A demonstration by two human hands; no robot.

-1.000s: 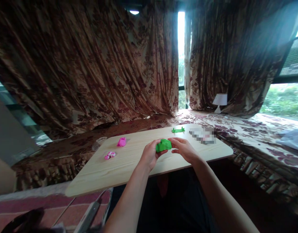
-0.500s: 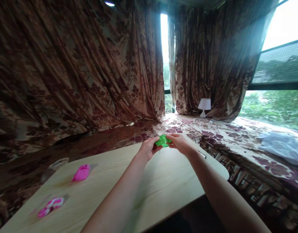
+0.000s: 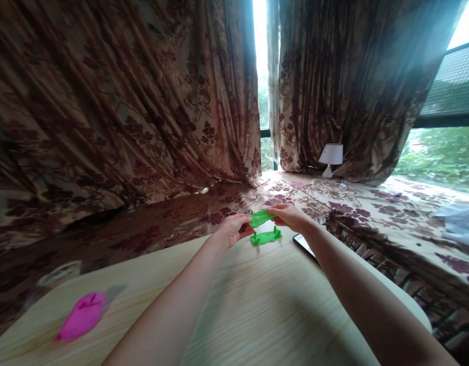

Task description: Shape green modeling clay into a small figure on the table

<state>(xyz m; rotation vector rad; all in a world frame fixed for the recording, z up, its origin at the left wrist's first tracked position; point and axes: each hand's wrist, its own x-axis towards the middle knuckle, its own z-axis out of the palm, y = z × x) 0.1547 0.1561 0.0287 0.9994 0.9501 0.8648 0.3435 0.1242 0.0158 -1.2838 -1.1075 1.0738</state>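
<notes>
My left hand [image 3: 236, 229] and my right hand [image 3: 288, 215] pinch opposite ends of a flat green slab of modelling clay [image 3: 261, 218]. It hangs just above and behind a second green clay piece [image 3: 265, 238], which has short upright pegs at its two ends and stands at the far side of the table [image 3: 234, 305]. Whether the slab touches the pegs, I cannot tell. A pink clay shape like a slipper [image 3: 82, 316], with a slot on top, lies at the table's left.
Beside my right forearm, partly covered by it, lies a phone [image 3: 303, 246]. A patterned cloth ledge with a white lamp [image 3: 331, 158] is beyond the table, curtains [image 3: 173, 101] behind it. White fabric [image 3: 461, 223] lies at the right.
The view has shifted, bringing the table closer. The slab now shows its flat face, with the pegged green piece visible below it. A pink-and-white piece has left the view, and more phone shows.
</notes>
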